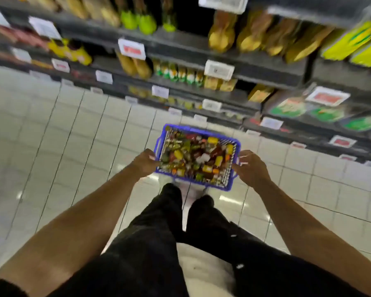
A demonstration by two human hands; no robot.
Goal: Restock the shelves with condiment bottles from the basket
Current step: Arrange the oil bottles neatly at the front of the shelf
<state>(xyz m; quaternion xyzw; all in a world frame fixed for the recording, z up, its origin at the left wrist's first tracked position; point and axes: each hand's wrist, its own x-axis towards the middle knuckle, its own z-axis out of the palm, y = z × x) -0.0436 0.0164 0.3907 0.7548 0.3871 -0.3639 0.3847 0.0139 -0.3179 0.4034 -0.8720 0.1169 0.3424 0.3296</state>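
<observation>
Blue plastic forms the basket (231, 185), which is low over the pale tiled floor (51, 146), just beyond the person's feet. I cannot tell if it stands on the tiles or hangs a little above them, because the picture is blurred. It is packed full with small bottles (193, 156) that lie mixed together, with yellow, red and green caps.

The left hand (145, 162) is at the left rim of the basket, with fingers curled; it seems to grip the rim, but the blur does not let me be sure. The right hand (250, 166) is beside the right rim, with fingers loosely spread and slightly bent. I cannot tell if it touches the basket.

Dark shelves (266, 67) run across the far side, from left to right, with white price tags (219, 69) on their edges. They carry yellow and green packs and some rows of jars. A dark empty gap shows on a middle shelf at the right.

To my judgement, the step in hand is placing the basket in front of the shelves; no bottle is taken out yet. The next move calls for one hand to reach into the pile, pinch one bottle, and then find the shelf place that matches it.
</observation>
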